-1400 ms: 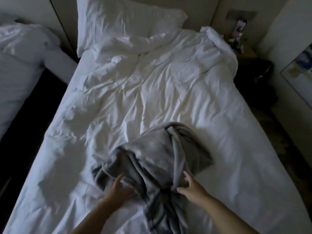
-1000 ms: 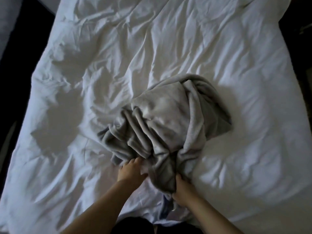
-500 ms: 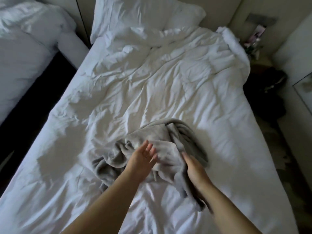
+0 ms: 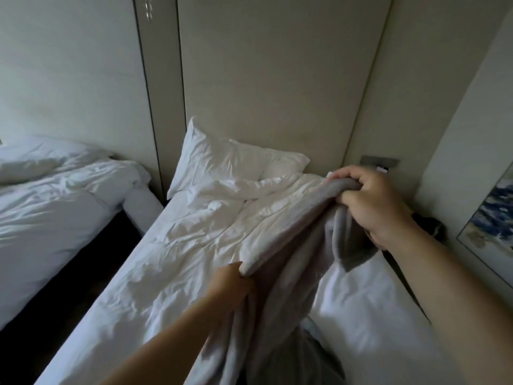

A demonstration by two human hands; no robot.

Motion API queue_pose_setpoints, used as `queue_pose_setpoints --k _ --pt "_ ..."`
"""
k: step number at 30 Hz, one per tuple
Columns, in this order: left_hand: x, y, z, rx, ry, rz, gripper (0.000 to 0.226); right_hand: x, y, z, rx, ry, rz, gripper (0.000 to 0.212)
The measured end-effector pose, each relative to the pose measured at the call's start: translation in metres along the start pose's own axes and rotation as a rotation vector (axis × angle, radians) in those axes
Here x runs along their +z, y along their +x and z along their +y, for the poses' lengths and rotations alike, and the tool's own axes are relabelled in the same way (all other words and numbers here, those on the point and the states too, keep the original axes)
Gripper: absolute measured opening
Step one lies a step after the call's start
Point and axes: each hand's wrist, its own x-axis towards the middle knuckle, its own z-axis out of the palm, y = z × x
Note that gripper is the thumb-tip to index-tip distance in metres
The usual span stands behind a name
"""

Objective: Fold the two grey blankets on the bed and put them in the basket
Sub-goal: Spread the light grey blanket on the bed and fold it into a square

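Above the bed (image 4: 177, 245), both hands grip the grey blanket's (image 4: 288, 273) edge.

A bedroom, hotel-like: a bed (image 4: 180, 259) in rumpled white bedding with its pillow (image 4: 227, 159) at 12 o'clock, a second bed (image 4: 55, 218) at 9 o'clock, a panelled wall (image 4: 263, 79) behind, and a framed picture (image 4: 491, 218) at 3 o'clock.

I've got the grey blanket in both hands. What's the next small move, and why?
Probably draw the hands apart along the top edge to spread it out. The left hand and right hand both grip the grey blanket, the right one higher, and the cloth hangs bunched in deep folds between and below them above the bed. It looks too crumpled to fold cleanly.
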Motion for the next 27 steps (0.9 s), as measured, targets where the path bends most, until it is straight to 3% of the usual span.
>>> queue_pose_setpoints --k 3,6,8,10,13,15,16,18,20,22,25,27 --pt "-0.01 -0.005 -0.038 -0.142 0.111 0.024 0.005 -0.019 0.02 0.001 0.007 -0.01 0.216 0.04" --pt "-0.032 -0.005 -0.054 -0.238 -0.086 0.168 0.014 -0.035 0.025 0.019 0.018 -0.28 0.246 0.034" --pt "-0.057 -0.001 -0.032 -0.183 -0.348 0.254 0.021 -0.035 0.021 0.036 0.062 -0.471 0.162 0.03" --pt "-0.086 -0.002 0.011 -0.086 -0.541 0.214 0.022 -0.023 0.013 0.043 0.144 -0.531 0.076 0.029" --pt "-0.119 -0.009 0.084 0.137 -0.623 0.135 0.019 0.01 -0.006 0.023 0.142 -0.355 -0.28 0.026" --pt "-0.133 -0.022 0.128 0.297 -0.649 0.105 0.025 0.036 -0.021 0.003 0.099 -0.18 -0.536 0.043" --pt "-0.138 -0.029 0.145 0.367 -0.64 0.099 0.024 0.049 -0.026 -0.003 0.064 -0.118 -0.572 0.042" --pt "-0.147 -0.041 0.165 0.469 -0.594 0.118 0.017 0.067 -0.025 -0.011 0.004 -0.084 -0.429 0.026" --pt "-0.155 -0.048 0.163 0.521 -0.546 0.116 0.014 0.065 -0.016 -0.021 -0.093 -0.204 -0.233 0.018" --pt "-0.16 -0.051 0.143 0.525 -0.32 0.095 0.024 0.052 -0.008 -0.027 -0.172 -0.158 -0.089 0.008" --pt "-0.155 -0.049 0.096 0.329 0.112 -0.166 0.035 0.028 -0.004 -0.03 -0.236 -0.141 0.045 0.017" --pt "-0.139 -0.05 0.066 0.194 0.106 -0.378 0.037 0.02 -0.005 -0.032 -0.296 -0.201 0.095 0.024"
